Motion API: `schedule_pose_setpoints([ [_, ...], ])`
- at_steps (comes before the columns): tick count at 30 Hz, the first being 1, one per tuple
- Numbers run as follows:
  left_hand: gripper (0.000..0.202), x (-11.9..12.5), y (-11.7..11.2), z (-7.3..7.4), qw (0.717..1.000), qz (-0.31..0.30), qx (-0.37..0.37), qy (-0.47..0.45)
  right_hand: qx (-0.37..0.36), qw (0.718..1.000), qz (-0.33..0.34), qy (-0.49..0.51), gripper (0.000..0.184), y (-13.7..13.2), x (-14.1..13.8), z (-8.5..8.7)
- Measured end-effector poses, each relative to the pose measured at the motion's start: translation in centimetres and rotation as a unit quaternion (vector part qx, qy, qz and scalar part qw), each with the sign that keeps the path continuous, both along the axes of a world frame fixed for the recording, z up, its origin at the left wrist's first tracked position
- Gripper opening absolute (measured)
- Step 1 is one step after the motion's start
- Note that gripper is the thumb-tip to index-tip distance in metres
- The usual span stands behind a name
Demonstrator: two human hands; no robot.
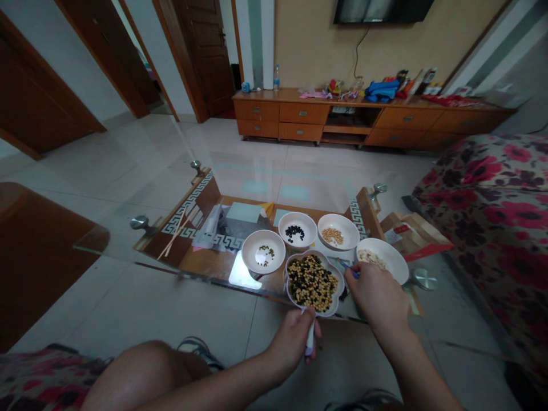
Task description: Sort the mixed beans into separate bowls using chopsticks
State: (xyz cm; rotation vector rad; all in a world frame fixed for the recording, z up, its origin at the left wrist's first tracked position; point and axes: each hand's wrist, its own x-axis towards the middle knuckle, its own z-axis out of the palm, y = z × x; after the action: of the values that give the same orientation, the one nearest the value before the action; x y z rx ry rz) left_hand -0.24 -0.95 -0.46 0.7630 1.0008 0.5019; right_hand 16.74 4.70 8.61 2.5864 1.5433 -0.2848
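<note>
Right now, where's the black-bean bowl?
Just right of centre in the head view, the black-bean bowl sits beyond the flower-shaped dish, with the green-bean bowl on its left and the yellow-bean bowl on its right.

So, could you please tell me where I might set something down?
Bare glass lies between the chopsticks and leftmost bowl, also beyond the black-bean bowl. It's crowded around the flower-shaped dish, near the left hand and right hand.
</note>
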Motion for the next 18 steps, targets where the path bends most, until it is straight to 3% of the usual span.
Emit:
schedule_pose_setpoints([
  [18, 0.074, 0.03, -0.06, 0.2, 1.0, -0.004, 0.002, 0.006, -0.01, 1.0, 0.013, -0.001, 0.034, 0.12, -0.2, 0.46],
])
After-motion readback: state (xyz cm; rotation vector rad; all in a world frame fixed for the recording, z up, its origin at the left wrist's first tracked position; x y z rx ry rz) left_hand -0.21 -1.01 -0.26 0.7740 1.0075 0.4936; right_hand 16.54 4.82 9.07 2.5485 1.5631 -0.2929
